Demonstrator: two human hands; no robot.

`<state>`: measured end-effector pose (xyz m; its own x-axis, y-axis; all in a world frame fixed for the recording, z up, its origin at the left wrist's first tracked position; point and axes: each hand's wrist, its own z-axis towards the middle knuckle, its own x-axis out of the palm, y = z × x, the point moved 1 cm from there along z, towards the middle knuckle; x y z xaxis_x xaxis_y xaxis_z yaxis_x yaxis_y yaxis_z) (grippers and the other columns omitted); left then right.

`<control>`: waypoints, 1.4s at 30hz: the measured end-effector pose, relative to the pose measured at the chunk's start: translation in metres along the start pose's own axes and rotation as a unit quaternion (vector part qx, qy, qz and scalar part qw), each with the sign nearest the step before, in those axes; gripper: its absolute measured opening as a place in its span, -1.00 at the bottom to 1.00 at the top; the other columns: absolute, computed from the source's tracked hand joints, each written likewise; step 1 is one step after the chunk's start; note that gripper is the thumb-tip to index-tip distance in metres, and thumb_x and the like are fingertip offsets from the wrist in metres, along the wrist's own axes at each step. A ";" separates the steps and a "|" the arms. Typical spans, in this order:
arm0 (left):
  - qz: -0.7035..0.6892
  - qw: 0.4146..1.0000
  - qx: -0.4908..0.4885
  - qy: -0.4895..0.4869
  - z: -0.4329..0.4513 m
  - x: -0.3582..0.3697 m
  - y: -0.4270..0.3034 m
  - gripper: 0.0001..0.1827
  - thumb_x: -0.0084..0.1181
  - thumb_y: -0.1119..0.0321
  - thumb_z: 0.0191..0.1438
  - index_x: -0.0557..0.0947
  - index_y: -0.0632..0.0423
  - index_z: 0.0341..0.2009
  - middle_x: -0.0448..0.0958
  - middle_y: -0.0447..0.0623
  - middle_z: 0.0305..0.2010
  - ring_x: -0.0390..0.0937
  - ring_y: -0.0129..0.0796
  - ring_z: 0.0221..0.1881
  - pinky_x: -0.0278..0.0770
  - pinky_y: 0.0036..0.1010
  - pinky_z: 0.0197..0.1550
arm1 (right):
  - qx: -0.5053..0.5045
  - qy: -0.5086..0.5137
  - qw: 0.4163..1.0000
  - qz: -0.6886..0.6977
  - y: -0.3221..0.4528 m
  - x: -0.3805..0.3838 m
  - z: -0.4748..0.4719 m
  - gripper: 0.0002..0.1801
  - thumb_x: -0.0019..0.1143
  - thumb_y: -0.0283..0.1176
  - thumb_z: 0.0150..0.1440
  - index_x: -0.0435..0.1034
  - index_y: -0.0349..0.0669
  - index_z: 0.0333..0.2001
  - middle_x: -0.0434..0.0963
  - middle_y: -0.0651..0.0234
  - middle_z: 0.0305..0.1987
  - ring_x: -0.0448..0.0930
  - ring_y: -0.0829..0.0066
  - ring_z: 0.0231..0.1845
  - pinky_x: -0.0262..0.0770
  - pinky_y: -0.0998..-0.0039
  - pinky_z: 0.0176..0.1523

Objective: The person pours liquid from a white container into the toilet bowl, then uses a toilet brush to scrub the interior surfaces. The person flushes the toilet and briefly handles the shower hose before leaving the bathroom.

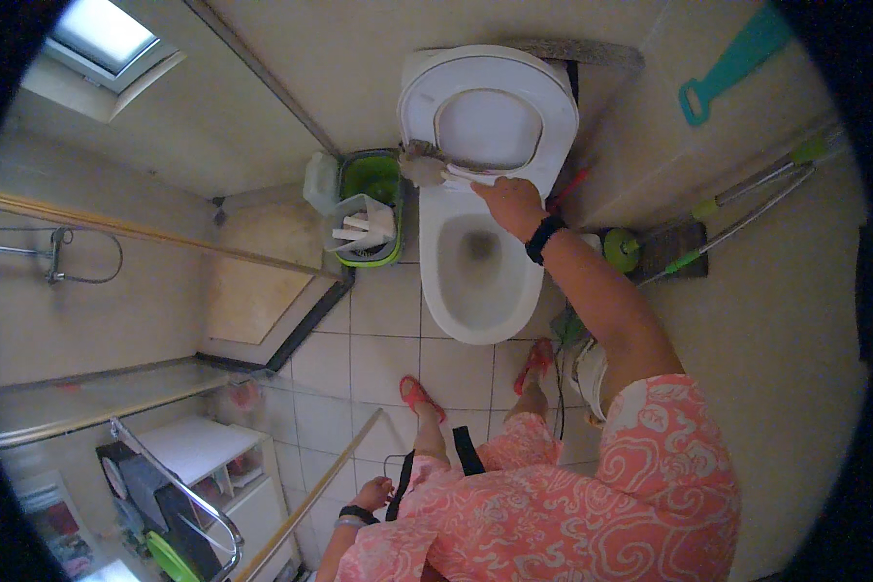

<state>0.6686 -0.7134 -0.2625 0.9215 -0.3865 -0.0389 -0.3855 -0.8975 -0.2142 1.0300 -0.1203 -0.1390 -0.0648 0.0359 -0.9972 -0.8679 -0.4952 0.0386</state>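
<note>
A white toilet [484,291] stands before me with its seat [422,94] raised. My right hand [513,204], with a black band at the wrist, grips the pale handle [460,177] of a brush. The brush's light head [422,167] is at the left edge of the raised seat, near the hinge side. Down by my left hip is my left hand [375,495], its fingers curled; I cannot tell whether it holds the thin dark loop beside it. The inside of the bowl looks dark at the bottom.
Left of the toilet is a green mop bucket [400,240] with a white container [371,225] in it. Mops with green joints [687,260] lean at the right wall, where a teal plunger-like tool [727,73] hangs. A shower door rail [320,495] is at lower left.
</note>
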 end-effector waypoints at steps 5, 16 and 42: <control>-0.022 1.000 -0.008 -0.007 0.008 0.002 0.010 -0.59 -0.17 0.08 0.23 0.47 0.11 -0.02 0.55 -0.05 -0.21 0.52 -0.36 -0.37 0.45 -0.45 -0.42 | -0.006 0.006 1.000 0.006 -0.009 0.010 -0.022 -0.72 -0.19 -0.25 0.22 0.46 -0.05 -0.13 0.53 0.15 -0.41 0.58 0.13 -0.38 0.49 0.11 -0.36; 0.206 0.973 0.109 -0.005 -0.022 0.004 -0.015 -0.58 -0.15 0.15 0.25 0.43 0.17 0.08 0.57 0.00 -0.20 0.54 -0.32 -0.36 0.49 -0.42 -0.32 | 0.060 -0.014 0.990 0.124 -0.018 0.053 -0.019 -0.41 -0.22 0.03 0.20 0.46 -0.35 -0.40 0.56 -0.01 -0.39 0.57 -0.01 -0.32 0.48 0.05 -0.17; 0.044 0.998 0.009 -0.042 -0.045 0.019 -0.026 -0.68 -0.07 0.20 0.20 0.52 0.13 -0.07 0.58 0.05 -0.23 0.55 -0.25 -0.27 0.50 -0.38 -0.20 | 0.129 0.022 0.991 0.021 -0.039 0.071 -0.039 -0.72 -0.15 -0.23 0.20 0.49 -0.02 -0.17 0.52 0.16 -0.40 0.57 0.11 -0.40 0.50 0.13 -0.34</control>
<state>0.6939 -0.7067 -0.2141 0.8855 -0.4433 -0.1390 -0.4641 -0.8572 -0.2232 1.0780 -0.1324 -0.2141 -0.0877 -0.0208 -0.9959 -0.9622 -0.2571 0.0901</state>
